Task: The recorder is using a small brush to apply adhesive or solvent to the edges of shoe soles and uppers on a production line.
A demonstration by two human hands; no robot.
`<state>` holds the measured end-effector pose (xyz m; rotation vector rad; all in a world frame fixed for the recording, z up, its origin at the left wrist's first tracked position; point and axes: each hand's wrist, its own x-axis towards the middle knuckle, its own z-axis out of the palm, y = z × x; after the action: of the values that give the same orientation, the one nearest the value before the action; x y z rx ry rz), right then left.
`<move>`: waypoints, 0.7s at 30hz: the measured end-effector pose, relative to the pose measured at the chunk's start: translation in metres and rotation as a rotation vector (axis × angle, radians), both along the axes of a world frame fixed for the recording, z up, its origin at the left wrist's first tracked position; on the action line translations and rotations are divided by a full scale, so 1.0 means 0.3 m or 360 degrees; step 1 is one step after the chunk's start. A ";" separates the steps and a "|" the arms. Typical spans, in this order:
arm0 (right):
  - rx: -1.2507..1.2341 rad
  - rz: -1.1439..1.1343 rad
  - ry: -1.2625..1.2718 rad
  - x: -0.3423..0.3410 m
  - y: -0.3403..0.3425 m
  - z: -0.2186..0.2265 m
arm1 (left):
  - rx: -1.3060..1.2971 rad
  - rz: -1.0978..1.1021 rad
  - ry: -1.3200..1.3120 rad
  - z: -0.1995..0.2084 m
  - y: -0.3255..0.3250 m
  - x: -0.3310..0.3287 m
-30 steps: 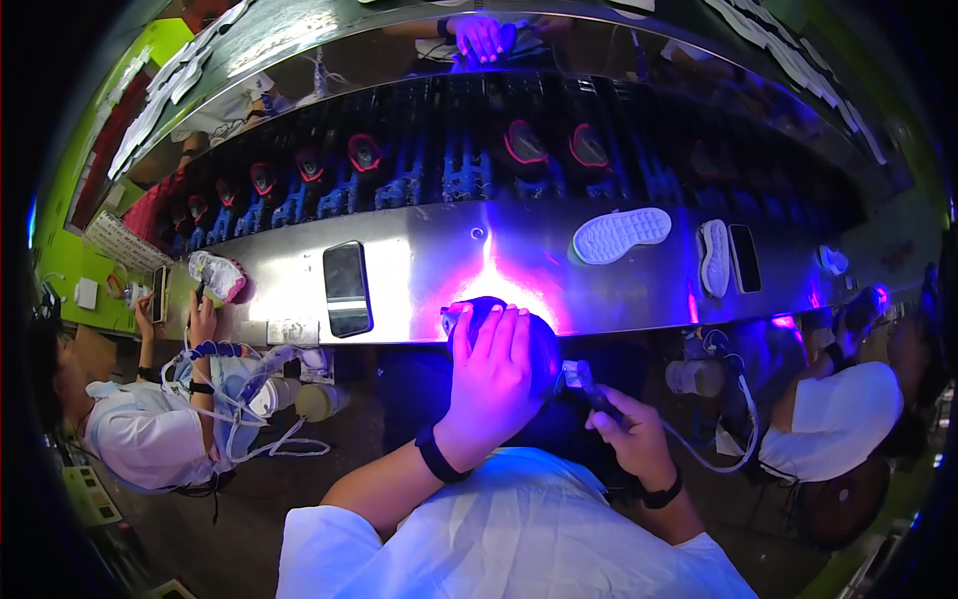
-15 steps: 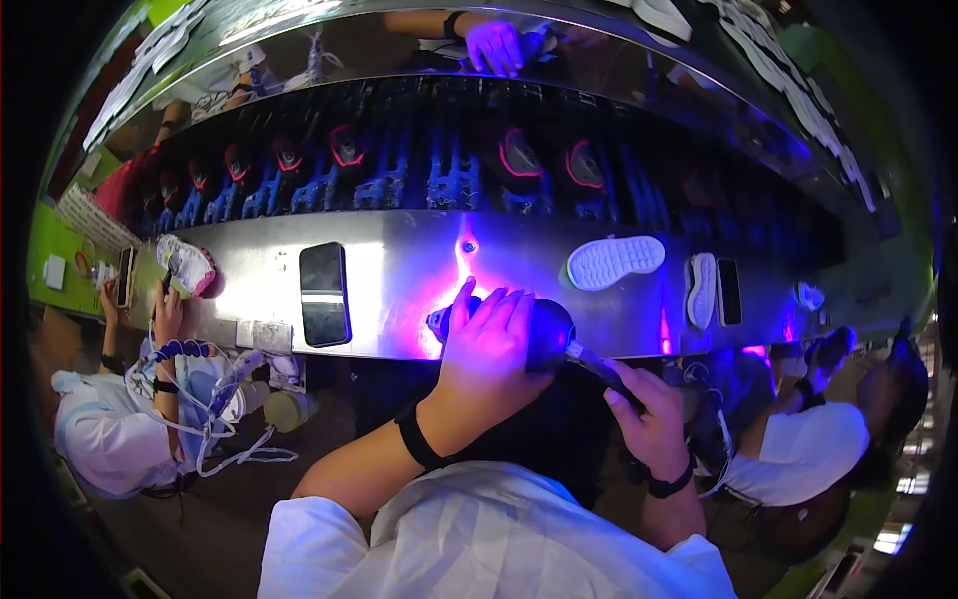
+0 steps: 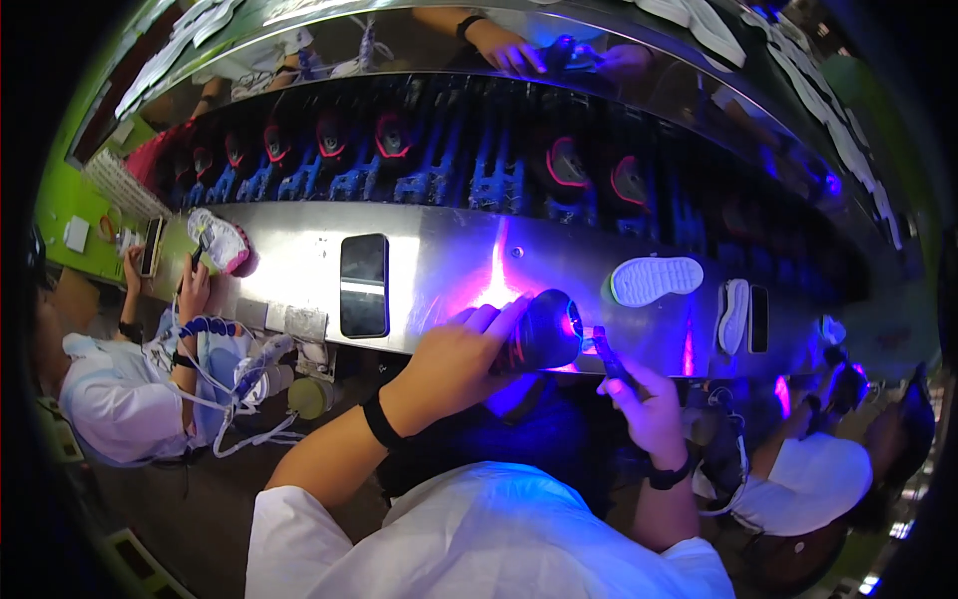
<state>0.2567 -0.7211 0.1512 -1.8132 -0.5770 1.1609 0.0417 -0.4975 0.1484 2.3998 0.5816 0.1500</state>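
Note:
A dark shoe upper (image 3: 547, 329), rounded at its end, is tilted over the near edge of the steel bench. Wrapped round its left side, my left hand (image 3: 459, 349) grips it, with the fingertips partly hidden behind it. My right hand (image 3: 647, 407) holds a brush (image 3: 611, 361) with a dark handle. The pale tip of the brush is at the right rim of the shoe upper; whether it touches is hard to tell. Purple light shines on the shoe and the bench. To the right lies a white shoe sole (image 3: 657, 281), tread side up.
A phone (image 3: 365, 290) lies left on the steel bench (image 3: 439, 225). Another sole (image 3: 732, 317) and a phone (image 3: 759, 319) lie right. Beyond runs a rack of dark red-trimmed shoes (image 3: 394, 137) on blue supports. Co-workers sit on both sides; a white shoe (image 3: 218, 243) is near the left one.
My left hand has turned the shoe upper and moved to its left side. My right hand has raised the brush more upright at its rim. The whole view has shifted a little.

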 end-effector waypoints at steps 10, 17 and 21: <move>0.0593 0.0336 -0.0705 0.047 -0.016 0.165 | -0.1006 -0.0238 -0.0286 0.093 -0.134 -0.007; 0.0577 0.0401 -0.0586 0.061 -0.084 0.166 | -0.1434 -0.0168 -0.0324 0.109 -0.189 0.004; 0.0653 0.0286 -0.0687 0.047 -0.110 0.110 | -0.1752 -0.0072 -0.0230 0.091 -0.196 0.016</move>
<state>0.2707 -0.7541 0.1842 -1.6743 -1.1579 0.6893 0.0464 -0.5563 0.1758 1.3178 0.3820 -0.0251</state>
